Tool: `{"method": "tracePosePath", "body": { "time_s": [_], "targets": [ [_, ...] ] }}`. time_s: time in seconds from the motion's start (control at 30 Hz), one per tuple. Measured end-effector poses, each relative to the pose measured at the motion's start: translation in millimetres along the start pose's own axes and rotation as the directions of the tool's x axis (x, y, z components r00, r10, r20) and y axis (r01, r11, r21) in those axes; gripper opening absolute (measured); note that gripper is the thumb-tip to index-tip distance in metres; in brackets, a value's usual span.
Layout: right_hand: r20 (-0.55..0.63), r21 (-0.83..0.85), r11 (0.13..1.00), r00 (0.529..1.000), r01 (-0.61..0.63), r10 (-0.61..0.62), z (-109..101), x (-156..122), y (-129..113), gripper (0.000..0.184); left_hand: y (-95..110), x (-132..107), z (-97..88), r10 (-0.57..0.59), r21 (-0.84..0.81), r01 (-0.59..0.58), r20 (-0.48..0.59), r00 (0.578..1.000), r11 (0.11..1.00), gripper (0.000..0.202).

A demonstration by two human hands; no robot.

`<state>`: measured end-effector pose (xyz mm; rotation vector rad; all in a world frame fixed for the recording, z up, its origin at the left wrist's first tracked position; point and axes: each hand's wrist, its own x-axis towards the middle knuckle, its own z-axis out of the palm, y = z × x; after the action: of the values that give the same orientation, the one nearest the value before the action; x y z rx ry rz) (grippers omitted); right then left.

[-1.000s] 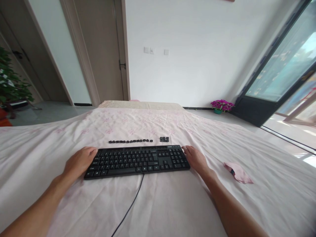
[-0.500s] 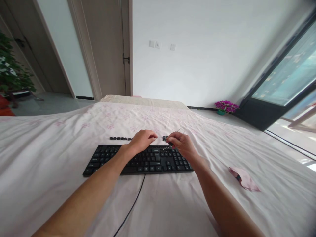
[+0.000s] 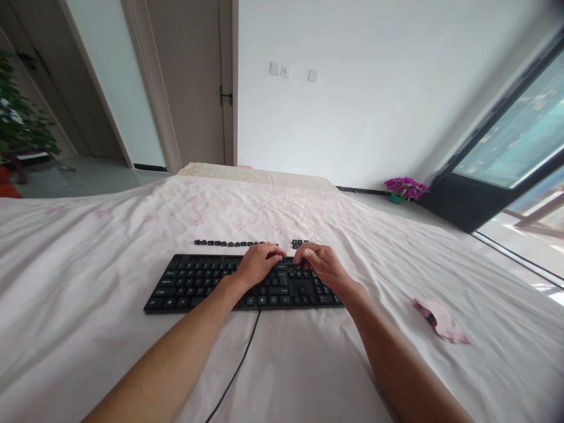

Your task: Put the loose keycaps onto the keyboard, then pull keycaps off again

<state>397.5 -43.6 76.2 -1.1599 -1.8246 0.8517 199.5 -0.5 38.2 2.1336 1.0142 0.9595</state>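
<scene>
A black keyboard lies on the bed, its cable running toward me. My left hand is over its upper middle part, fingers drawn together at the back edge; whatever they pinch, if anything, is too small to make out. My right hand is closed over the upper right keys around a wire keycap puller, of which only a bit of thin wire shows. Behind the keyboard runs a row of loose black keycaps, partly covered by my left hand. Another small group of keycaps sits by my right fingers.
A pale flowered sheet covers the bed in wrinkles. The black cable trails to the front. To the right lies a folded pink cloth with a dark patch. Pink flowers stand on the floor beyond.
My right hand has lowered the keycap puller to the keyboard's upper right keys. My left hand has shifted slightly right and down, to the keyboard's back edge. The view has moved slightly.
</scene>
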Motion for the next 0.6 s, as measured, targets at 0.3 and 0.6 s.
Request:
{"method": "tracePosePath", "body": {
  "time_s": [0.3,0.6],
  "targets": [
    [0.032,-0.244,0.945,0.976,0.218,-0.217,1.7,-3.1,-3.6,0.034,-2.1,-1.9,3.6,0.056,0.091,-0.058,0.031,0.998,0.994,0.019],
    [0.07,-0.403,0.873,0.961,0.274,-0.269,4.9,-6.6,-2.3,0.035,-2.0,-1.9,4.5,0.059,0.126,-0.065,0.049,0.997,0.99,0.021]
  ]
}}
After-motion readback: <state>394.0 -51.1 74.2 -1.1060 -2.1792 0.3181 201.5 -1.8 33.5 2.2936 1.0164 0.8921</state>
